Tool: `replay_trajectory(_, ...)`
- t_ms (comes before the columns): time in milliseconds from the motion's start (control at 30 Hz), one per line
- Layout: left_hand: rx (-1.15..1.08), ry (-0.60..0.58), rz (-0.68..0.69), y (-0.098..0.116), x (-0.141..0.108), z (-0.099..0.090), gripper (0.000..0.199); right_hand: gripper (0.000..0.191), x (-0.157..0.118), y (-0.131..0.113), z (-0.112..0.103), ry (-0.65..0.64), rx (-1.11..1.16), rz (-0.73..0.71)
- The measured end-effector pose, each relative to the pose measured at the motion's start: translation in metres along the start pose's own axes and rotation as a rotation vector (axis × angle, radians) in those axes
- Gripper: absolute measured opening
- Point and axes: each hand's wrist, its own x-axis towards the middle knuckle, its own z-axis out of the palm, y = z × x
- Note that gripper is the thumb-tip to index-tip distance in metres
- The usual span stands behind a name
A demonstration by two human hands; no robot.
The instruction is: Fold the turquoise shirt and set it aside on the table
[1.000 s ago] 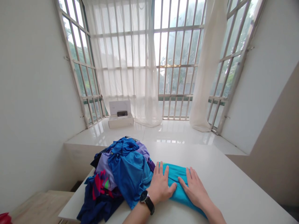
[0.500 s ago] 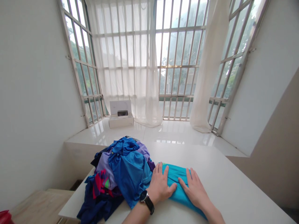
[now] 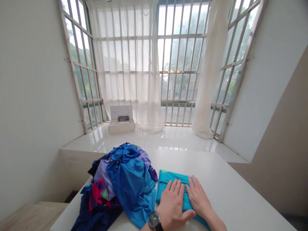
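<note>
A folded turquoise garment [image 3: 166, 179] lies flat on the white table [image 3: 240, 199], a small green print showing at its far left corner. My left hand [image 3: 172, 200], with a black-strapped watch on the wrist, rests palm down on the cloth, fingers stretched out. Beside it my right hand [image 3: 197, 195] also presses flat on the garment, fingers extended toward the far edge. Parts of the cloth are hidden under both hands. Just left of the garment sits a heaped pile of clothes [image 3: 131, 179] in blue, purple, navy and red.
A white box [image 3: 121, 126] with its lid raised stands on the glossy window ledge [image 3: 146, 141]. Sheer curtains [image 3: 146, 80] hang before barred windows. A wooden surface [image 3: 31, 215] lies low at the left, below the table's edge.
My left hand has slid right and nearer to me across the turquoise garment, uncovering its left end. My right hand stays on the cloth. The view has shifted slightly.
</note>
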Motion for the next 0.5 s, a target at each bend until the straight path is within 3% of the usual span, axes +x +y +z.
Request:
replay_trajectory(200, -0.122, -0.019, 0.012, 0.002, -0.004, -0.01, 0.095, 0.07, 0.0, 0.009, -0.007, 0.029, 0.228, 0.087)
replay_trajectory(400, -0.173, -0.026, 0.044, 0.001, -0.012, -0.012, 0.112, 0.07, -0.01, 0.028, -0.02, 0.202, 0.416, 0.235)
replay_trajectory(433, -0.176, -0.027, 0.062, -0.001, -0.014, -0.009, 0.112, 0.07, -0.012, 0.03, -0.024, 0.23, 0.451, 0.26)
replay_trajectory(500, -0.182, -0.035, 0.095, -0.005, -0.02, 0.004, 0.093, 0.07, -0.016, 0.033, -0.031, 0.265, 0.543, 0.331)
